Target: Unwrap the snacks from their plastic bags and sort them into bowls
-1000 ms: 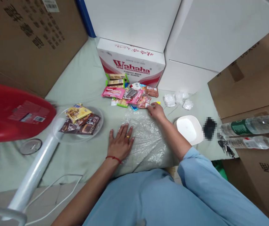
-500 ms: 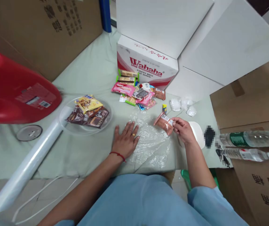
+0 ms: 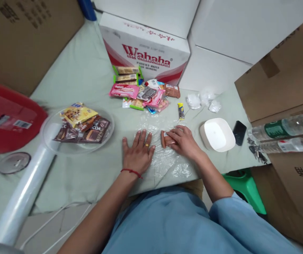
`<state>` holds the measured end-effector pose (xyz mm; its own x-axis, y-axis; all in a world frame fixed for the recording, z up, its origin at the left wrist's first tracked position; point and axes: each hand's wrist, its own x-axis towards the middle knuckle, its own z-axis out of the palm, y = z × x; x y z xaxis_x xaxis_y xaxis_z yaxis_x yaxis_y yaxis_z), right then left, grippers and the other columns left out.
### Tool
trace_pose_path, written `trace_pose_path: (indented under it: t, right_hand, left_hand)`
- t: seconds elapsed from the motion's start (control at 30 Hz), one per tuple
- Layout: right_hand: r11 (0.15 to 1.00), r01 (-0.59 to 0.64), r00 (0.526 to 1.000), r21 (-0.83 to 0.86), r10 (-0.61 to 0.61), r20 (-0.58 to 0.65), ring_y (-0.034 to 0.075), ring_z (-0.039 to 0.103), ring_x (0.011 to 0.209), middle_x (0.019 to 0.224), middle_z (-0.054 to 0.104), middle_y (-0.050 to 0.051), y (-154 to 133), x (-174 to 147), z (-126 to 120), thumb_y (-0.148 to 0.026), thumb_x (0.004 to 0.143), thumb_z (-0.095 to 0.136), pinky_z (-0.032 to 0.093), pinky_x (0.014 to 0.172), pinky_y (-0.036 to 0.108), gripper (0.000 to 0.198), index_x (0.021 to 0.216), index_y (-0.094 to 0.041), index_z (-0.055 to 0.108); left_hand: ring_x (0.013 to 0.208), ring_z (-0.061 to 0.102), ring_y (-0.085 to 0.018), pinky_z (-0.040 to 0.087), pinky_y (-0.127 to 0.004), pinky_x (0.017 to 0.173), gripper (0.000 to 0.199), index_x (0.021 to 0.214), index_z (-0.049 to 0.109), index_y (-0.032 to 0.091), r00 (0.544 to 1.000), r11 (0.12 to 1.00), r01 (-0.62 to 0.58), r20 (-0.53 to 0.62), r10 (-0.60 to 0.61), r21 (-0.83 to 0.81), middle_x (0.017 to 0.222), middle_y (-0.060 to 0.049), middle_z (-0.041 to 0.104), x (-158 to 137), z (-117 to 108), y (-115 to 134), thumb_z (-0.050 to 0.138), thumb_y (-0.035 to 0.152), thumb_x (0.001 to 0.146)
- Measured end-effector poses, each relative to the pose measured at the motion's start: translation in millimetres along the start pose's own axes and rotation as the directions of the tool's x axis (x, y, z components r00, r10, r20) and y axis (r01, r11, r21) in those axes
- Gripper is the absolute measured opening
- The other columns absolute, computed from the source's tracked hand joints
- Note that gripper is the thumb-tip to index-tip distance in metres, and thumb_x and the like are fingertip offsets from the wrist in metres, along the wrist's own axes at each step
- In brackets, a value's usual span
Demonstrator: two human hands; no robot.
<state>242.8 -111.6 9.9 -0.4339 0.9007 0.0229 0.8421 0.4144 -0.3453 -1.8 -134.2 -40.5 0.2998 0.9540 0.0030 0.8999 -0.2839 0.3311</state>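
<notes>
My left hand [image 3: 138, 151] lies flat with spread fingers on the left edge of a crinkled sheet of clear plastic film [image 3: 155, 162]. On the same sheet rests a brown snack packet [image 3: 166, 139]. My right hand [image 3: 183, 141] covers the packet's right part, its fingers over the top, so that end is hidden. Beyond the film lies a heap of wrapped snacks [image 3: 147, 93], with pink, green-ended and brown wrappers. A small yellow-wrapped snack [image 3: 180, 111] lies apart from the heap.
At left a clear round bowl [image 3: 111, 135] holds snack packets, beside a long film roll [image 3: 24, 197] and a red container [image 3: 11, 120]. A white tub [image 3: 217, 135], phone [image 3: 239, 133], keys [image 3: 257, 153] and bottles stand or lie right. A Wahaba-style printed carton [image 3: 146, 53] blocks the back.
My right hand has brought the brown packet down and leftward onto the film. My left hand stays flat. The camera view has shifted, and the white tub is now uncovered.
</notes>
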Motion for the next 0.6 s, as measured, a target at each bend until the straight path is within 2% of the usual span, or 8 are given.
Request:
trace_pose_path:
  t: [0.1, 0.2, 0.33, 0.4, 0.5, 0.6]
  right_hand:
    - [0.999, -0.030, 0.995, 0.025, 0.033, -0.096, 0.038, 0.044, 0.141, 0.131, 0.068, 0.014, 4, -3, -2, -0.032, 0.092, 0.075, 0.034, 0.119, 0.062, 0.051, 0.142, -0.023, 0.065]
    - [0.996, 0.009, 0.985, 0.085, 0.006, -0.173, 0.036, 0.042, 0.144, 0.133, 0.066, 0.013, 1, -6, 0, -0.034, 0.093, 0.074, 0.035, 0.120, 0.059, 0.053, 0.144, -0.025, 0.063]
    - [0.996, 0.039, 0.998, 0.083, -0.035, -0.056, 0.037, 0.042, 0.146, 0.135, 0.067, 0.013, -14, -7, 19, -0.032, 0.093, 0.076, 0.026, 0.123, 0.066, 0.053, 0.144, -0.026, 0.062]
    - [0.996, 0.034, 0.999, 0.082, -0.033, -0.018, 0.039, 0.042, 0.147, 0.144, 0.062, 0.016, -19, -11, 28, -0.034, 0.093, 0.076, 0.025, 0.122, 0.070, 0.056, 0.146, -0.025, 0.060]
    - [0.985, 0.099, 0.987, 0.139, -0.080, -0.136, 0.037, 0.041, 0.150, 0.159, 0.047, 0.020, -18, -33, 28, -0.042, 0.097, 0.072, 0.033, 0.121, 0.065, 0.062, 0.152, -0.024, 0.051]
    - [0.953, 0.202, 0.952, 0.226, -0.137, -0.272, 0.032, 0.054, 0.134, 0.142, 0.058, 0.018, -15, -73, 19, -0.041, 0.101, 0.067, 0.049, 0.109, 0.055, 0.053, 0.149, -0.025, 0.051]
  left_hand:
    - [0.163, 0.024, -0.030, -0.007, -0.075, 0.126, 0.060, 0.167, 0.032, 0.027, 1.000, 1.000, 0.005, 0.011, -0.005, 0.014, 0.176, -0.011, 0.025, 1, 0, 0, 0.031, 0.043, 0.109]
    - [0.163, 0.025, -0.031, -0.006, -0.075, 0.126, 0.061, 0.167, 0.032, 0.028, 1.000, 1.000, 0.006, 0.009, -0.006, 0.019, 0.176, -0.011, 0.026, 0, 0, 1, 0.032, 0.044, 0.108]
    - [0.162, 0.027, -0.031, -0.004, -0.076, 0.126, 0.060, 0.166, 0.033, 0.028, 1.000, 1.000, 0.008, -0.007, -0.008, 0.010, 0.175, -0.012, 0.029, 0, 0, 0, 0.030, 0.043, 0.109]
    - [0.162, 0.028, -0.032, -0.001, -0.076, 0.126, 0.060, 0.166, 0.034, 0.026, 1.000, 1.000, 0.016, -0.004, -0.016, -0.016, 0.174, -0.014, 0.030, 0, 0, -3, 0.030, 0.042, 0.108]
    - [0.162, 0.027, -0.034, 0.007, -0.073, 0.128, 0.061, 0.166, 0.035, 0.024, 0.998, 0.989, 0.062, 0.001, -0.062, -0.135, 0.175, -0.017, 0.027, -2, 0, -13, 0.033, 0.044, 0.108]
    - [0.165, 0.017, -0.033, 0.018, -0.066, 0.130, 0.062, 0.165, 0.036, 0.025, 0.991, 0.945, 0.060, -0.098, -0.096, -0.322, 0.178, -0.016, 0.016, -11, -10, -26, 0.040, 0.047, 0.107]
